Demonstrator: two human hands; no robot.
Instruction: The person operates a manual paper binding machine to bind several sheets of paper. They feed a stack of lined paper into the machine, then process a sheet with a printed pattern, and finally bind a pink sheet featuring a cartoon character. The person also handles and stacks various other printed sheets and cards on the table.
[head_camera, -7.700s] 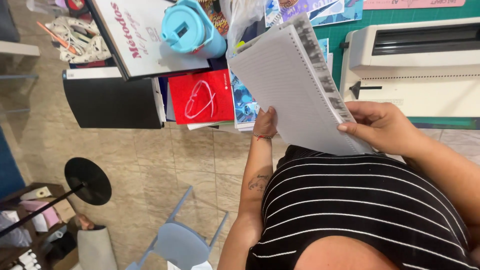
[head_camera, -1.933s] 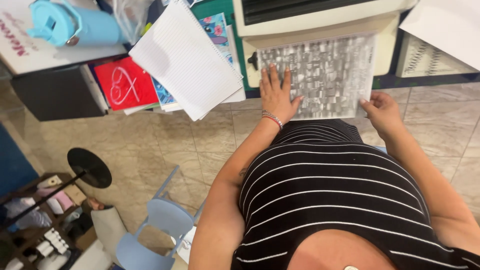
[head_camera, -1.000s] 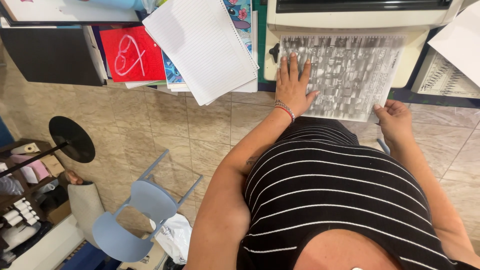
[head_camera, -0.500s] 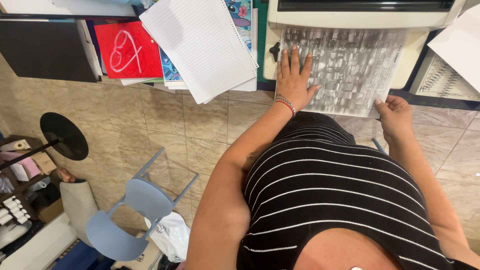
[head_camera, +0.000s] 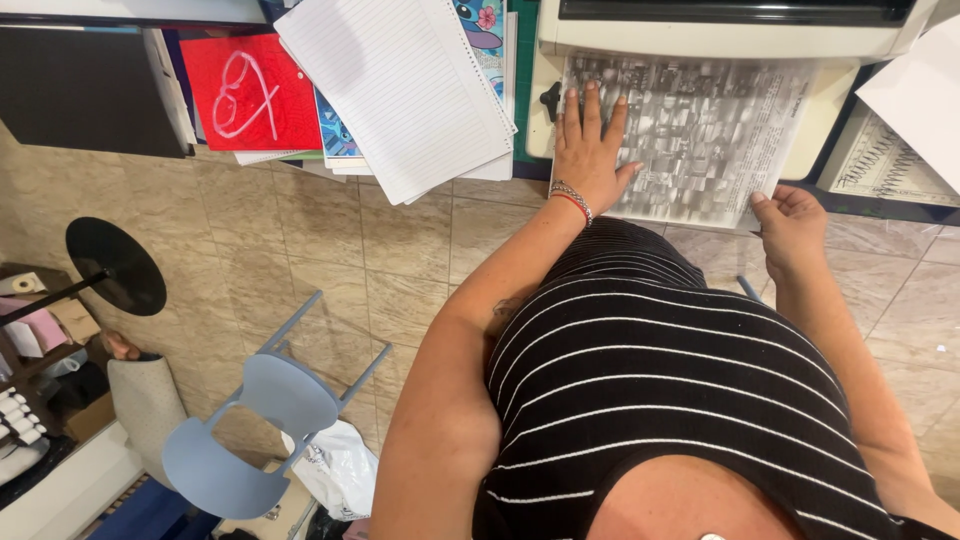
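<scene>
There is one camera, and it sits on the person's head. It looks almost straight down over the striped shirt (head_camera: 660, 400) and out past the arms. The table (head_camera: 525, 90) runs along the top edge, close enough that the left hand (head_camera: 588, 150) and right hand (head_camera: 790, 225) look big. The tiled floor (head_camera: 330, 260) and a blue chair (head_camera: 270, 410) lie far below, on the left.

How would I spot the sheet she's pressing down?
Find the cream machine along the table's far edge. On its tray lies a grey printed sheet, with the left hand flat on it and the right hand at its corner. Neighbouring papers are white; this one is densely grey.
</scene>
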